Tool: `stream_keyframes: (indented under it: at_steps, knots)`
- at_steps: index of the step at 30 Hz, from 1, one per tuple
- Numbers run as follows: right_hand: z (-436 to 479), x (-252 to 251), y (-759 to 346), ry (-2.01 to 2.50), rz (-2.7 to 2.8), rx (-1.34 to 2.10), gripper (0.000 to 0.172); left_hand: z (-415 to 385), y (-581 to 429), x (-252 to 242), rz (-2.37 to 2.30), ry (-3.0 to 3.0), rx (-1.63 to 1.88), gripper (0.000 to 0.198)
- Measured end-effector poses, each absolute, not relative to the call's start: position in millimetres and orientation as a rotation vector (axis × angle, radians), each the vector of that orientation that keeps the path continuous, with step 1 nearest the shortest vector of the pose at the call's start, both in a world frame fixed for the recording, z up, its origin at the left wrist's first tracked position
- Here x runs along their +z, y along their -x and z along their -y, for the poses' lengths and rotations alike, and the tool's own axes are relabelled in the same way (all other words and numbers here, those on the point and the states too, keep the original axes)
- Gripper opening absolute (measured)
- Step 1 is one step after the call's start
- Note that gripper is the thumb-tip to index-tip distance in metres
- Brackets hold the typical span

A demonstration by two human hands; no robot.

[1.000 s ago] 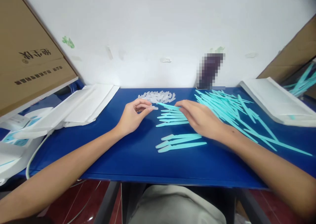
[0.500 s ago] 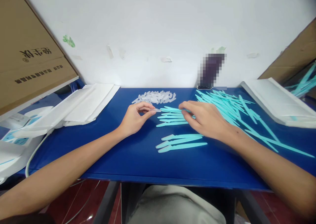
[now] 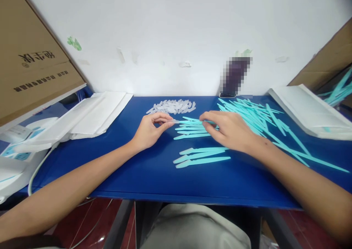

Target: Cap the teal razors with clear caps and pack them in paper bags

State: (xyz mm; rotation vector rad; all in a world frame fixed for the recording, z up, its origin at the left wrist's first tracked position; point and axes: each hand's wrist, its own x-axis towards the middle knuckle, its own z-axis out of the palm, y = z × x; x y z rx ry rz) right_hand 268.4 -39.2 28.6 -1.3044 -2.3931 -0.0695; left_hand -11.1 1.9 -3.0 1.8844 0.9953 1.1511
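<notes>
Between the thumb and fingers of my left hand point(image 3: 150, 132) is a small clear plastic cap point(image 3: 176, 121). My right hand point(image 3: 228, 127) pinches a turquoise eyebrow razor point(image 3: 190, 122) by its handle, and the razor's head end meets the cap. How far the cap covers the blade is too small to tell. Just under my hands lies a row of similar razors point(image 3: 189, 136), partly hidden by my right hand. Closer to me, three more razors point(image 3: 203, 162) lie side by side. A heap of clear caps point(image 3: 172, 106) sits behind my left hand.
A large pile of turquoise razors point(image 3: 254, 115) spreads to the right. A phone point(image 3: 235, 77) leans on the wall. White envelopes point(image 3: 95, 119) and a cardboard box point(image 3: 41, 58) stand left; another white packet point(image 3: 310, 111) lies right. The blue table point(image 3: 154, 183) ends before my lap.
The razor and the cap have come together, with the razor's head now at or in the cap. Both hands have hardly moved. The view has shifted slightly.
</notes>
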Motion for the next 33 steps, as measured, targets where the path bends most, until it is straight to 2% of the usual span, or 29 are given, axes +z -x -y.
stream_keyframes:
  at_steps: [8, 13, 16, 20, 27, 33]
  knots:
    - [46.6, 26.2, -253.1, 1.111, 2.507, -0.164, 0.03, 11.6, 2.9, 1.3, -0.95, -2.023, 1.013, 0.026]
    - [46.9, 29.9, -255.1, 1.083, 2.632, -0.109, 0.029, -4.7, 23.2, 11.0, -0.854, -2.619, 0.942, 0.024]
    - [47.9, 33.4, -257.8, 1.048, 2.728, -0.03, 0.032, -24.3, 44.7, 14.0, -0.992, -2.862, 0.908, 0.029]
    - [46.4, 33.0, -260.1, 1.033, 2.771, 0.044, 0.037, -38.4, 62.1, 12.2, -1.25, -2.979, 0.693, 0.039]
    - [36.8, 21.8, -262.6, 1.108, 2.797, -0.032, 0.023, -30.5, 56.0, 9.3, -1.285, -2.925, 0.219, 0.048]
    - [37.6, 22.3, -260.2, 1.128, 2.785, -0.024, 0.023, -25.2, 49.1, 12.8, -1.009, -3.004, 0.361, 0.034]
